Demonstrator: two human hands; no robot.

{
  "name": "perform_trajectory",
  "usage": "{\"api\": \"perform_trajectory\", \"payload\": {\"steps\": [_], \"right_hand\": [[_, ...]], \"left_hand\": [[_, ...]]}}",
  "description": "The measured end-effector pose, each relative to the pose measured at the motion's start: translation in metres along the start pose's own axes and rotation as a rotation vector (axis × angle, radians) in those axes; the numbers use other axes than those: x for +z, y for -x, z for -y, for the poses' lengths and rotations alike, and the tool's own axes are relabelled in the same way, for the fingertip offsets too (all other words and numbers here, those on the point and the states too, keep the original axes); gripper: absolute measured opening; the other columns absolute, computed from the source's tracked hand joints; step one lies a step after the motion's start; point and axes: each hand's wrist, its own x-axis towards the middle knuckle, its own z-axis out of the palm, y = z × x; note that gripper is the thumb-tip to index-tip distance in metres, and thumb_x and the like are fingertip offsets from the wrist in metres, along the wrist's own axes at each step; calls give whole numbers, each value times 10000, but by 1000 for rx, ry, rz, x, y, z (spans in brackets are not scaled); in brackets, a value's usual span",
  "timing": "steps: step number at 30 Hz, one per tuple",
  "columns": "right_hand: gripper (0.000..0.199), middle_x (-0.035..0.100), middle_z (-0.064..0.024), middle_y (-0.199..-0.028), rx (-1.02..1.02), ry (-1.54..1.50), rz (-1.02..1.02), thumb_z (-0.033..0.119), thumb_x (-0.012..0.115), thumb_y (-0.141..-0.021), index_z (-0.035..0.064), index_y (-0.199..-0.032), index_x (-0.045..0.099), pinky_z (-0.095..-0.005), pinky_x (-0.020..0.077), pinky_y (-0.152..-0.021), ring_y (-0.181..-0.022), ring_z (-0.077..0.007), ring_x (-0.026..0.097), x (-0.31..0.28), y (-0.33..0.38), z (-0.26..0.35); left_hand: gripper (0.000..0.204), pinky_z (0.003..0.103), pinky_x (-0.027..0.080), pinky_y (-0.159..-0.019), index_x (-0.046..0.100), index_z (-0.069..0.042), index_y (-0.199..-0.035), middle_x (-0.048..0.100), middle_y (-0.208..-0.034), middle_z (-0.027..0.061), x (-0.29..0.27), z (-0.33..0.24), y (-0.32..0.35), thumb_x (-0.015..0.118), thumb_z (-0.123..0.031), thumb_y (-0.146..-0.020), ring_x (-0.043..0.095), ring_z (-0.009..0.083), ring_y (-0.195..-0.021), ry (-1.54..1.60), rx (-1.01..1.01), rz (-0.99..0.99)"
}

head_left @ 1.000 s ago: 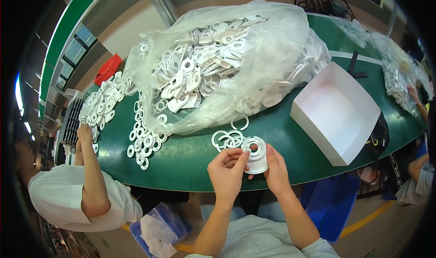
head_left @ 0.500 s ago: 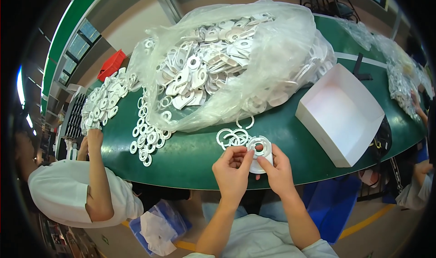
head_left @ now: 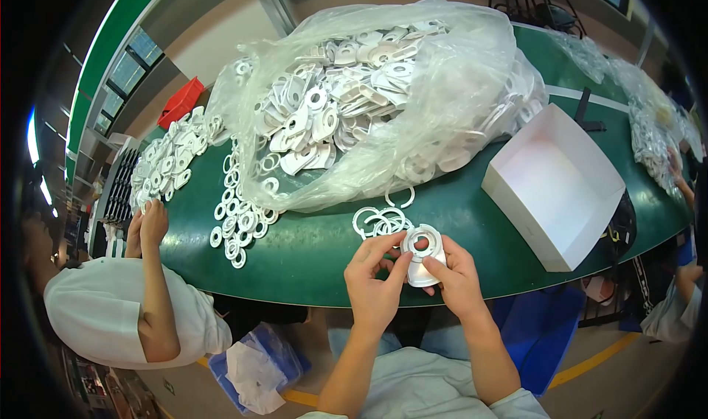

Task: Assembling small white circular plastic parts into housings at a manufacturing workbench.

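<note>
Near the front edge of the table I hold a flat white plastic part with a round hole in its far end. A white ring sits around that hole; whether it is fully seated I cannot tell. My right hand is closed on the part's right side, thumb on top, with fingers underneath. From the left, the thumb and fingers of my left hand pinch the rim of the ring and part. Just beyond my fingers lie several loose white open rings.
A large clear plastic bag of white parts lies beyond my hands. An empty white box stands right. White rings and a pile of parts lie left, by a co-worker. A blue bin is below.
The part has tilted slightly and now shows more of its flat lower body. My left fingers have shifted along the ring's rim. The co-worker's hands have moved slightly.
</note>
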Motion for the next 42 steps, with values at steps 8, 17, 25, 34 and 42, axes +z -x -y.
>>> {"api": "perform_trajectory", "payload": {"steps": [8,17,25,34,42], "right_hand": [[271,631,-62,-897,-30,88,-21,29,519,-906,-23,-1172,533,-223,426,-487,-628,-92,565,-5,-3,-7],[267,628,-60,-945,-69,101,10,48,526,-911,-6,-1173,526,-232,445,-524,-682,-91,578,-6,1,-11],[114,605,-31,-911,-162,147,-9,96,540,-952,12,-1029,535,-227,489,-672,-771,-95,595,1,3,-16],[170,626,-73,-927,-142,196,-9,167,498,-980,7,-1023,534,-276,554,-680,-771,-139,644,2,5,-12],[275,591,6,-737,-234,328,-152,210,506,-984,10,-814,590,-191,381,-555,-653,-38,499,6,3,-15]], "left_hand": [[272,208,459,-650,695,1,-1026,590,-1071,85,0,3,7,675,82,-767,530,81,-733,-131,137,-50],[198,216,490,-659,662,62,-1024,613,-983,82,-4,4,4,651,58,-827,608,114,-810,42,6,3],[153,217,501,-624,667,76,-990,658,-885,89,-9,2,2,660,31,-844,614,114,-723,122,-48,43],[135,216,492,-583,669,77,-958,660,-814,77,-11,4,2,669,5,-844,609,103,-677,190,-118,41],[153,228,496,-614,670,66,-986,654,-856,87,-9,7,9,650,28,-840,611,113,-692,95,-47,-6]]}}
